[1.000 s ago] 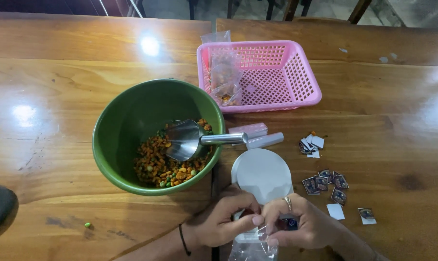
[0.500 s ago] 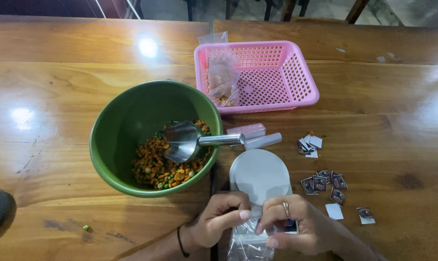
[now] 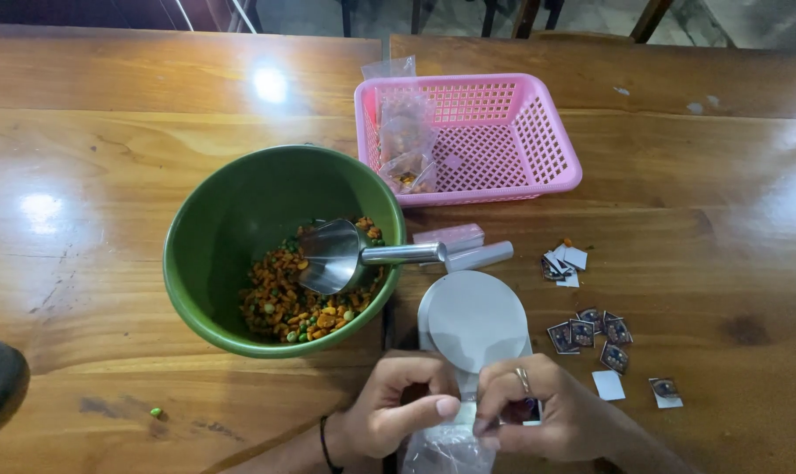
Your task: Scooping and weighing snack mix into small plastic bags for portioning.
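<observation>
Plastic bag (image 3: 451, 448) pinched at its mouth between my left hand (image 3: 398, 414) and right hand (image 3: 538, 412), at the surface's near edge beside the green bowl (image 3: 231, 254); a loose grip could tear or drop it.

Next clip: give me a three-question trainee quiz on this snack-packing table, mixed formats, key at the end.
1. True or false: the metal scoop lies inside the green bowl.
2. What do both hands, left hand and right hand, hold? A) a clear plastic bag B) a spoon C) a lid
3. Fill in: filled bags lean in the ___ basket.

Key: 1 true; 2 A; 3 pink.
</observation>
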